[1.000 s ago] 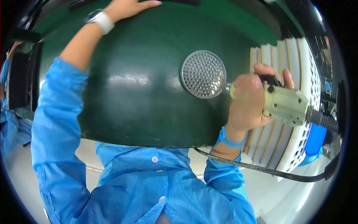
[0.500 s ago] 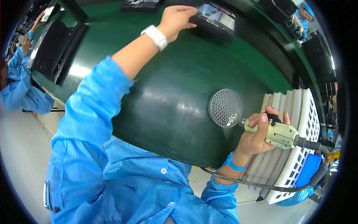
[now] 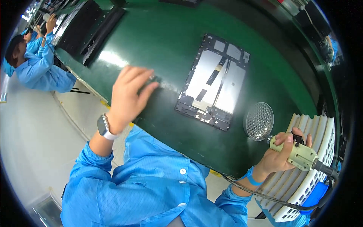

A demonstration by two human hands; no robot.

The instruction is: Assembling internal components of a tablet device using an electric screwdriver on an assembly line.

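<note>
An opened tablet [image 3: 211,83] lies on the green table in front of me, its silver inner plates, dark strips and small circuit parts showing. To its left, my left hand [image 3: 130,92] hovers over the table near the edge, thumb and forefinger apart; a small dark blur sits by the fingertips, too unclear to name. My right hand [image 3: 281,151] is wrapped round a cream electric screwdriver [image 3: 302,156], fingers at its black lever. The screwdriver's clear tip is at the lower rim of a round clear dish [image 3: 259,122] with rows of small shiny dots.
White ridged trays [image 3: 302,185] stand upright at the right, beside the table edge. A dark cable [image 3: 261,195] runs below my right forearm. Long black panels [image 3: 102,38] lie at the far left, where a co-worker in blue [image 3: 41,73] sits.
My left hand has come back from the dark device at the far side toward the near left. The tablet now lies flat in the middle. My right hand still holds the screwdriver by the dish.
</note>
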